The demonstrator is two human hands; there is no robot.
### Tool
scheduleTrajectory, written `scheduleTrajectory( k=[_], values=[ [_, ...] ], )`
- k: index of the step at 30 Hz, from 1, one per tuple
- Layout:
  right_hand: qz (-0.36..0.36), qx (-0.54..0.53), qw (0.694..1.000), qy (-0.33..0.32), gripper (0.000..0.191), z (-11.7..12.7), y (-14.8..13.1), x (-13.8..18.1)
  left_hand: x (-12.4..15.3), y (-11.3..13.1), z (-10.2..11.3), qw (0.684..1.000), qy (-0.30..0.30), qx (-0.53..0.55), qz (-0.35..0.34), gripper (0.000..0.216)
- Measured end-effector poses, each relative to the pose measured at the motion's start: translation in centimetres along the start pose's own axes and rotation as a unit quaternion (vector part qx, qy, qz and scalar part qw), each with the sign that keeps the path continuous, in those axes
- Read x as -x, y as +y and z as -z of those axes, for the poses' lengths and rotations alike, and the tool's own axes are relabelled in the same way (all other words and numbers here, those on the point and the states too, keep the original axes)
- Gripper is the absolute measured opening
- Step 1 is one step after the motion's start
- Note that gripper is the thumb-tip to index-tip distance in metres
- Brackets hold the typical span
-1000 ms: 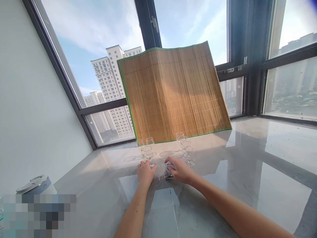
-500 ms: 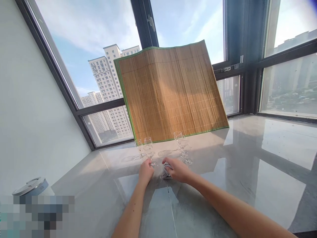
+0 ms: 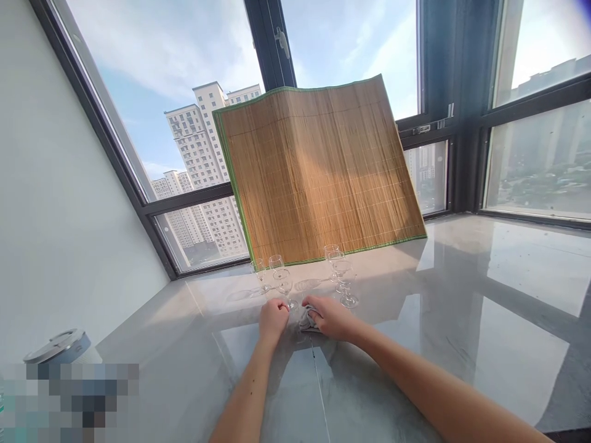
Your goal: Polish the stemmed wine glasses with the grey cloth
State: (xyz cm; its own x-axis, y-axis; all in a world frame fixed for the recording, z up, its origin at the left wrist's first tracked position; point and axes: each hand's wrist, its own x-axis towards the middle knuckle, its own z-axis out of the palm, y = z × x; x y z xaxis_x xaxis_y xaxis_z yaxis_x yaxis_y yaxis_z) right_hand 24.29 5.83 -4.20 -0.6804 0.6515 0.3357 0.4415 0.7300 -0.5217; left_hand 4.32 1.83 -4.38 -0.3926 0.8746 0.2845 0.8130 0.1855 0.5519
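My left hand (image 3: 272, 318) is closed around the foot of a small clear stemmed glass (image 3: 285, 287) that stands on the glossy marble sill (image 3: 462, 320). My right hand (image 3: 333, 318) is curled on a small grey cloth (image 3: 306, 320) lying on the sill right beside that glass. Two more stemmed glasses (image 3: 268, 271) stand just behind on the left. Another pair of glasses (image 3: 340, 275) stands upright behind my right hand.
A bamboo mat with green edging (image 3: 318, 172) leans against the window behind the glasses. Dark window frames (image 3: 270, 43) enclose the corner. A white wall runs along the left. A container with a metal lid (image 3: 58, 346) sits at the lower left.
My left hand has slid slightly forward and closed on the base of the nearest glass. My right hand has stayed on the cloth. The view shifted slightly.
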Motion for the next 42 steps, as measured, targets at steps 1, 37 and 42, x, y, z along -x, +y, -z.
scheduleTrajectory(
  k=[1,37,42],
  values=[
    [0.001,-0.003,1.0,0.001,0.033,0.0,-0.1,0.0,0.0,0.1,-0.1,1.0,-0.008,-0.003,0.001,0.028],
    [0.065,0.003,0.998,0.007,0.032,-3.0,1.1,-2.5,-3.2,-1.1,-2.5,0.983,-0.05,-0.174,-0.043,0.053],
    [0.049,-0.009,0.999,-0.012,0.032,-3.2,2.0,-3.0,-5.0,-1.4,-3.0,0.979,-0.071,-0.188,-0.037,0.055]
  ],
)
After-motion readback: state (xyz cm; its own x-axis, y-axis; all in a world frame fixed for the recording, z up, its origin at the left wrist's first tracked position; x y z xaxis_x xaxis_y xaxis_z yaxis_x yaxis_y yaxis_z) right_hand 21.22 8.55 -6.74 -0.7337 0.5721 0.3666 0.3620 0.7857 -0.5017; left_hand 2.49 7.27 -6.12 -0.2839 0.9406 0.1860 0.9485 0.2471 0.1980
